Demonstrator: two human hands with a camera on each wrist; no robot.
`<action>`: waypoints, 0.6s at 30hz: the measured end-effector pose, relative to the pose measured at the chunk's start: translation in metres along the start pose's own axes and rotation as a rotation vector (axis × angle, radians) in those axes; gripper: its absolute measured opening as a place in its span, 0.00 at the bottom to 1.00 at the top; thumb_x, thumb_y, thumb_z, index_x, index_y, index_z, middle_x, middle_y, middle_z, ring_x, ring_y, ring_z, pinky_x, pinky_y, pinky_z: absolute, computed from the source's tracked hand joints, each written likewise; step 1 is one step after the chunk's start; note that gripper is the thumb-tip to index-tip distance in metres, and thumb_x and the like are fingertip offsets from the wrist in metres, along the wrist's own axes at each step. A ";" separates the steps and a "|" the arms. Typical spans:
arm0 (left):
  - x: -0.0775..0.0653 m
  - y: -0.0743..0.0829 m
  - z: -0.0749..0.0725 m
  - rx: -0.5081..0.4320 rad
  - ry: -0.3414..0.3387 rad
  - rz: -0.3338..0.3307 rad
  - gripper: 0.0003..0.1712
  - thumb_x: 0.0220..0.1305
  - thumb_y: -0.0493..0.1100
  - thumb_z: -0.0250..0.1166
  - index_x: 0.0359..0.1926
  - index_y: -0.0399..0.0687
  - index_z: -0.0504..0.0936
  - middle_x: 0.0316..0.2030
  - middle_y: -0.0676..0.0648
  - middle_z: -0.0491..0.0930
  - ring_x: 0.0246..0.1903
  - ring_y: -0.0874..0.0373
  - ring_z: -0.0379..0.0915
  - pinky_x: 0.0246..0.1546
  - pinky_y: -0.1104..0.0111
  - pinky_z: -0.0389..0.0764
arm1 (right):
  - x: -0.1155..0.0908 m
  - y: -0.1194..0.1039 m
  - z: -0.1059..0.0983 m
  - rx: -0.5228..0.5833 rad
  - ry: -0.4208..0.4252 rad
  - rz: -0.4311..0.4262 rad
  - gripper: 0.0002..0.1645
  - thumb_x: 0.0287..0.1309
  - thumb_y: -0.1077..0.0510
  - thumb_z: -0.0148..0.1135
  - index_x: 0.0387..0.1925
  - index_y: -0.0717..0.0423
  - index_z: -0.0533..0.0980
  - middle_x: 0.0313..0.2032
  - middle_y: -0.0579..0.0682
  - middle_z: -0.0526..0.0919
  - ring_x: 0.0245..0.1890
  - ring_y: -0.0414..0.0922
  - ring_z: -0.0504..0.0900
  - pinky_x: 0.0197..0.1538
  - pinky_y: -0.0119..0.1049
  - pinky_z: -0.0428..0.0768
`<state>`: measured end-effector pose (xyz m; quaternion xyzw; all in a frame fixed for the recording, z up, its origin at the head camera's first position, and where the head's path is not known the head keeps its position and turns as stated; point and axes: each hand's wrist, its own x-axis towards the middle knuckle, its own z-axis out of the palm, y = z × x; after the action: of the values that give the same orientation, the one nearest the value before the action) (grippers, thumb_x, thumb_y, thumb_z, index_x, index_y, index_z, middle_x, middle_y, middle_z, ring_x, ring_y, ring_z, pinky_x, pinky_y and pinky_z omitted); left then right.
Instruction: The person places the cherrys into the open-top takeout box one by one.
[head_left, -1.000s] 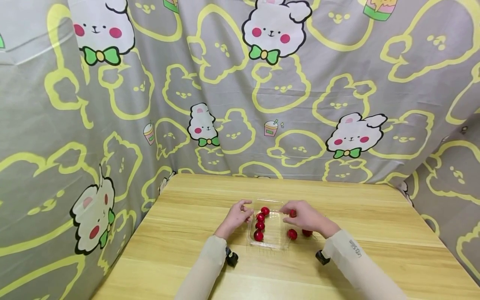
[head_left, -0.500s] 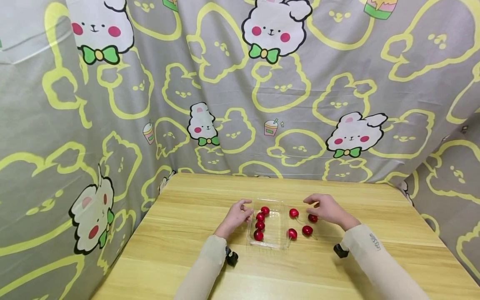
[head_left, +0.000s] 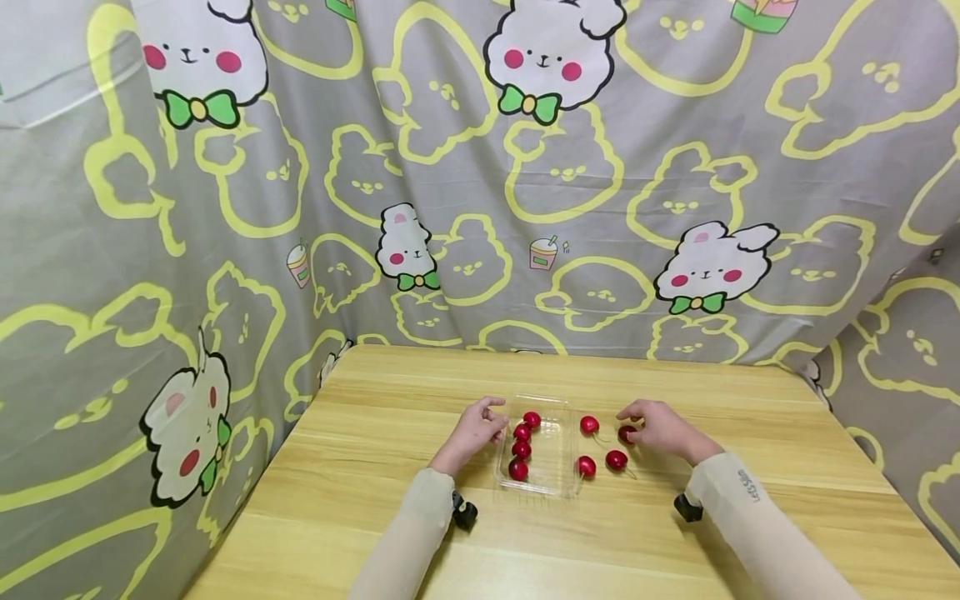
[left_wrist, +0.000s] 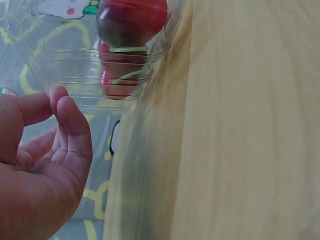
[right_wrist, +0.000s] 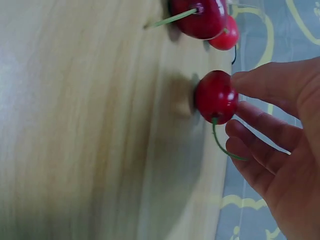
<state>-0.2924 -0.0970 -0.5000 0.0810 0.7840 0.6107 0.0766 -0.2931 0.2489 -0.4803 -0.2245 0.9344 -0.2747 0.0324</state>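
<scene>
A clear plastic box (head_left: 551, 487) sits on the table with several red cherries (head_left: 521, 450) in a row along its left side. My left hand (head_left: 477, 427) is at the box's left rim, thumb and forefinger meeting on its edge in the left wrist view. To the right of the box, my right hand (head_left: 660, 427) has thumb and fingertips at one side of a red cherry (right_wrist: 216, 97), pinching it low over the wood. That cherry's curved green stem (right_wrist: 220, 142) hangs toward the palm. The head view shows it partly hidden by the fingers.
Three more stemmed cherries lie loose between box and right hand: one at the back (head_left: 589, 426), one by the box's front right corner (head_left: 586, 467), one farther right (head_left: 617, 460). A patterned grey curtain (head_left: 465, 183) rises behind the wooden table (head_left: 420, 375).
My right hand has moved from the box's right edge out to the right, then lowered slightly onto the far right cherry. The left hand and the box have stayed in place.
</scene>
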 end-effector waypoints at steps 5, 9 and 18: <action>0.001 0.000 0.001 -0.012 -0.006 0.031 0.25 0.64 0.32 0.60 0.60 0.28 0.67 0.29 0.43 0.73 0.21 0.60 0.72 0.24 0.71 0.79 | 0.001 0.003 0.004 0.010 -0.015 0.003 0.18 0.47 0.71 0.66 0.44 0.67 0.79 0.39 0.55 0.81 0.40 0.52 0.79 0.44 0.47 0.80; 0.000 0.000 0.001 -0.021 -0.016 0.036 0.25 0.63 0.29 0.59 0.60 0.25 0.65 0.30 0.40 0.73 0.21 0.58 0.73 0.25 0.66 0.81 | 0.000 0.006 0.006 0.017 -0.030 0.012 0.17 0.47 0.71 0.66 0.43 0.67 0.79 0.38 0.54 0.81 0.38 0.49 0.79 0.41 0.42 0.80; 0.000 -0.001 0.001 -0.020 -0.011 0.027 0.25 0.64 0.33 0.60 0.60 0.29 0.67 0.28 0.45 0.73 0.21 0.61 0.72 0.24 0.71 0.79 | -0.001 0.011 0.008 0.036 -0.031 0.035 0.20 0.49 0.69 0.67 0.46 0.67 0.78 0.37 0.51 0.81 0.37 0.47 0.79 0.40 0.40 0.80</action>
<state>-0.2923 -0.0960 -0.5010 0.0940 0.7763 0.6190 0.0736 -0.2947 0.2536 -0.4925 -0.2118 0.9324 -0.2874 0.0559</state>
